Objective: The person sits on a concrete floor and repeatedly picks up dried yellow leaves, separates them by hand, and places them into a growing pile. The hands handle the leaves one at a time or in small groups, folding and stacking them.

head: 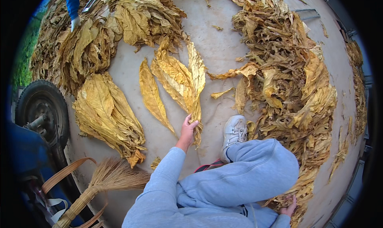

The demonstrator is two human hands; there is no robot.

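My left hand (188, 130) grips the stem ends of a small bunch of dried yellow tobacco leaves (182, 81), whose blades fan out over the concrete floor. Just left of that bunch lies a single dried leaf (152, 96). At the lower right, my right hand (289, 206) reaches into the edge of a long heap of brown and yellow tobacco leaves (287, 63). Its fingers are partly hidden among the leaves, so I cannot tell whether they hold any. A stacked bundle of yellow leaves (107, 108) rests on the floor farther left.
A straw broom (110, 180) lies at lower left, near a black rubber wheel (42, 114). Another person's gloved hand (75, 23) touches a leaf pile (86, 48) at upper left. More leaves (143, 18) are heaped at the top. My shoe (235, 130) stands beside the long heap.
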